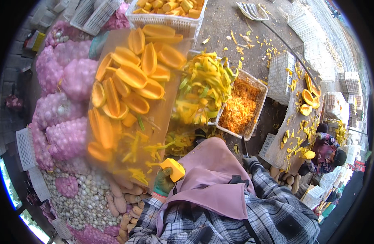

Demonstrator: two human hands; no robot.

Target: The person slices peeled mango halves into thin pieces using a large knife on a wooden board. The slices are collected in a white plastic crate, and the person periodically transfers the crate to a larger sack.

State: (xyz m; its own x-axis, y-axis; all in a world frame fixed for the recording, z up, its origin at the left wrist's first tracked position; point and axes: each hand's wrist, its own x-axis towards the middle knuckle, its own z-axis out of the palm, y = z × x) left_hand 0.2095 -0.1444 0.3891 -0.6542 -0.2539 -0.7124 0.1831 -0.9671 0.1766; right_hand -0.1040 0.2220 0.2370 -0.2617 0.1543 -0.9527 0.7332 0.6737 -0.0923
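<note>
My left hand point(163, 182), in a green-palmed work glove, grips a peeled chunk of orange squash point(173, 169) at the near edge of a board table point(154, 117). Lowered at my right side, my right hand point(250, 159) is gloved in grey and closed on the handle of a knife point(244, 146), whose dark blade points away from me toward a crate. Hollowed, peeled squash halves point(131, 76) are heaped on the table's far part. Nearer me on the board lie strips of peel point(138, 175), partly blurred.
Right of the table stand a crate of peelings point(205, 82) and a crate of orange pulp point(240, 105). Squash pieces fill a far crate point(171, 19). Pink net sacks point(67, 137), loose onions or garlic point(83, 198) and whole squashes point(119, 201) lie left. A co-worker point(326, 152) is at another table point(284, 125).
</note>
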